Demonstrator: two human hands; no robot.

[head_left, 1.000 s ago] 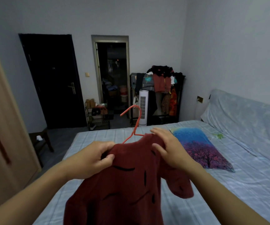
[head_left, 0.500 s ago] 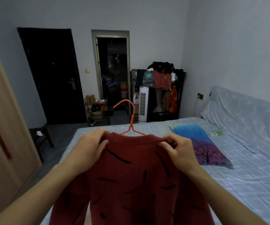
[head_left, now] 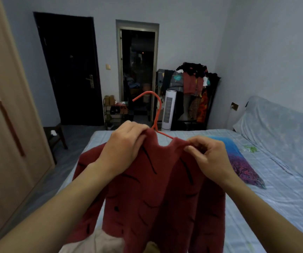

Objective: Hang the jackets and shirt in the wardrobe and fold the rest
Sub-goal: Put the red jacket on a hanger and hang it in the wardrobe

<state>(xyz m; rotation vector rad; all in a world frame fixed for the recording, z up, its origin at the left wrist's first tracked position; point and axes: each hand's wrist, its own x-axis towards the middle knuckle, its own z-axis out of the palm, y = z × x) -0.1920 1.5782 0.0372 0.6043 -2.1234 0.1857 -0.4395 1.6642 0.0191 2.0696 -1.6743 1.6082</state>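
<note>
Since a moment ago your hands have closed in on the collar. Your left hand [head_left: 127, 147] grips the red jacket [head_left: 158, 194] beside the orange hanger [head_left: 157, 114]; your right hand [head_left: 209, 157] pinches the collar's other side, above the bed's [head_left: 283, 198] foot edge.
</note>
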